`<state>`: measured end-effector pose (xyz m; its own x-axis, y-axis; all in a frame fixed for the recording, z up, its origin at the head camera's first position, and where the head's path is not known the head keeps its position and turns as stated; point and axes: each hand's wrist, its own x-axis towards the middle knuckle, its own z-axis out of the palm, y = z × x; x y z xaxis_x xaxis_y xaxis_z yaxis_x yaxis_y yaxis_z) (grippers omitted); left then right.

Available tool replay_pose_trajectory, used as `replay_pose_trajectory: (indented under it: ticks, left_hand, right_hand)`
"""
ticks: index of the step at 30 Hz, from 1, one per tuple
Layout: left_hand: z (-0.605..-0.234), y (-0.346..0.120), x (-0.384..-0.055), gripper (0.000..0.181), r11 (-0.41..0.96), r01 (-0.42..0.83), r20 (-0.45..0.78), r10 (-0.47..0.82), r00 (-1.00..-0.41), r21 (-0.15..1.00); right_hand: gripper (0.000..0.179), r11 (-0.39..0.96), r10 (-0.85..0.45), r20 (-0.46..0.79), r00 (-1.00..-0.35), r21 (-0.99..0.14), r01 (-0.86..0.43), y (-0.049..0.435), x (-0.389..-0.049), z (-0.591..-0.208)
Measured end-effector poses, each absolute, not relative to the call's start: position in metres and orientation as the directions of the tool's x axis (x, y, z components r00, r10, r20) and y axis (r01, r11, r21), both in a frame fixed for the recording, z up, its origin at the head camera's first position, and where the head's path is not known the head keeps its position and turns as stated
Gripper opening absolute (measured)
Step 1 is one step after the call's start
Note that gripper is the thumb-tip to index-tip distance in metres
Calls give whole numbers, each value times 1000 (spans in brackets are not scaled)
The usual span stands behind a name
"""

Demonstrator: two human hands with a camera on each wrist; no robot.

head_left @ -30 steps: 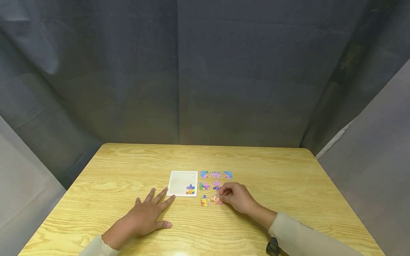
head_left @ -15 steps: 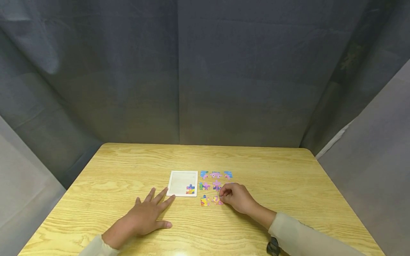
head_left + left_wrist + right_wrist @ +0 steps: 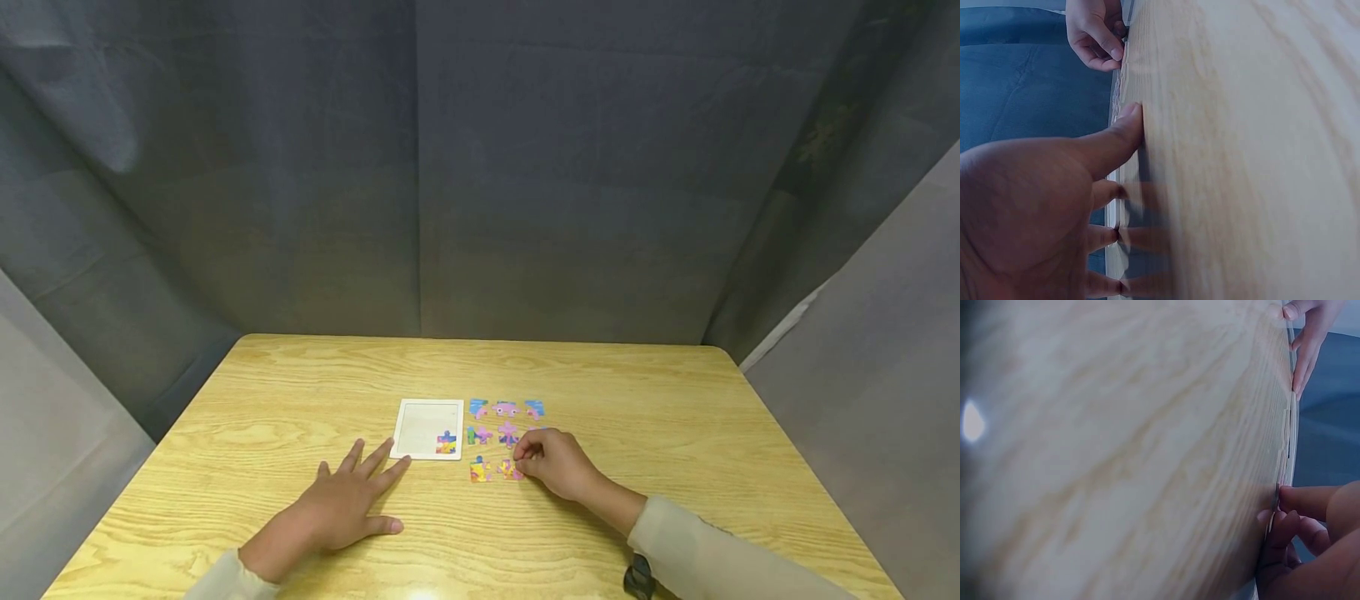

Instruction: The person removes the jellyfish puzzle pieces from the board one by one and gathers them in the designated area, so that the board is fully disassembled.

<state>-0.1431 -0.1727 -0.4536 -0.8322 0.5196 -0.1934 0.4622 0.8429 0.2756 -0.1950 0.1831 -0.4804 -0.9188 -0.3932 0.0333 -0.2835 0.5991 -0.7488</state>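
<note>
My left hand [image 3: 337, 504] lies with fingers spread on the table, fingertips right at the near left corner of a white square puzzle tray [image 3: 427, 457]. One blue, yellow and pink jigsaw piece [image 3: 446, 444] sits in the tray's near right corner. Right of the tray, my right hand [image 3: 555, 462] pinches the edge of a yellow and pink jigsaw piece [image 3: 508, 469] between thumb and index finger, low against the tabletop. In the right wrist view, the thumb and fingers of the right hand [image 3: 1310, 537] meet at a thin edge.
More loose jigsaw pieces lie in rows beside the tray, among them a pink one with eyes [image 3: 506, 409] and a yellow one [image 3: 479, 471]. The right hand partly covers another piece. Dark curtains [image 3: 562, 208] stand behind the wooden table [image 3: 637, 383].
The yellow and pink jigsaw piece under my right fingertips has shifted very slightly to the right. Both hands otherwise stay in place.
</note>
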Motion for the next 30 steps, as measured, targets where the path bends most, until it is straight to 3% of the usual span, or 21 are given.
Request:
replay_pose_trajectory:
  ticks: [30]
  left_hand:
    - [-454,-171,-143,88,865,428,-215,485,-848,264]
  right_hand:
    - [4,523,-356,-36,-934,-836,-167,176,-202,-473]
